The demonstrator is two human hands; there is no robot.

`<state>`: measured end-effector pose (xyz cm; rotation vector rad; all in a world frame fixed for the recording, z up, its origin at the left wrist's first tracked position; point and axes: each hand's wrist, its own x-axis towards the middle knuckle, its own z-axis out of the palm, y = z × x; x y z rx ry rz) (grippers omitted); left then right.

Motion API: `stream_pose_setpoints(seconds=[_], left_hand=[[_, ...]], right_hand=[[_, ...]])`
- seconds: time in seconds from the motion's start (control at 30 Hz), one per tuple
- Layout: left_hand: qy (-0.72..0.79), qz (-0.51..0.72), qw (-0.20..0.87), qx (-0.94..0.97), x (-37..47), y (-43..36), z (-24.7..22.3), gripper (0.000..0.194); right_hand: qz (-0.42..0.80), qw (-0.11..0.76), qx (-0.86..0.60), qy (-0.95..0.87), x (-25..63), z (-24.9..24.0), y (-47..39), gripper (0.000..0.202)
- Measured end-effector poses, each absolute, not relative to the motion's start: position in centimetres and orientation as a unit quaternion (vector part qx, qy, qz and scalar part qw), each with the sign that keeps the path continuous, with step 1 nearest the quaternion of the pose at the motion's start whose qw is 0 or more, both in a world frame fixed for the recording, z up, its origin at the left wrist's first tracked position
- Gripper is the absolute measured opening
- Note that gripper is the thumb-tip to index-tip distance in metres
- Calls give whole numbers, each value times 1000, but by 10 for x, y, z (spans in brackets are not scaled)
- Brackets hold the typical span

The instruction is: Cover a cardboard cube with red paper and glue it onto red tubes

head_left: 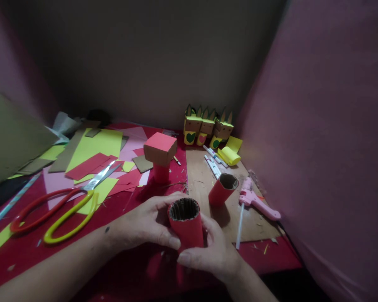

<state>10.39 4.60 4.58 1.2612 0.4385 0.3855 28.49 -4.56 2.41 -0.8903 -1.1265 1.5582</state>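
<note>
Between my two hands stands a red paper-covered cardboard tube (pixel 189 230), its open corrugated end facing up toward me. My left hand (pixel 154 224) grips it from the left, thumb across the front. On the other side my right hand (pixel 212 253) wraps round it, thumb low on the front. Just beyond to the right, a second red tube (pixel 220 193) stands slightly tilted on a cardboard sheet (pixel 198 180). Farther off at centre, a red tube with a box-shaped cardboard head (pixel 160 153) stands upright on the red tabletop.
Large scissors (pixel 91 188) with red and yellow handles lie open at left among paper scraps (pixel 97 147). A pink glue gun (pixel 255 199) with a glue stick rests at right. Several markers (pixel 212 165), a yellow paper roll (pixel 229 155) and finished cardboard figures (pixel 193 128) sit at the back.
</note>
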Motion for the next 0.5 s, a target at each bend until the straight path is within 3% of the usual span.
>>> stream_pose_setpoints(seconds=[0.23,0.5], left_hand=[[189,172,779,573,106,47,45,58],[182,182,764,592,103,47,35,64]], right_hand=[[635,489,-392,-452,281,25,-45,53],[646,497,-360,-455,275,23,-42,58]])
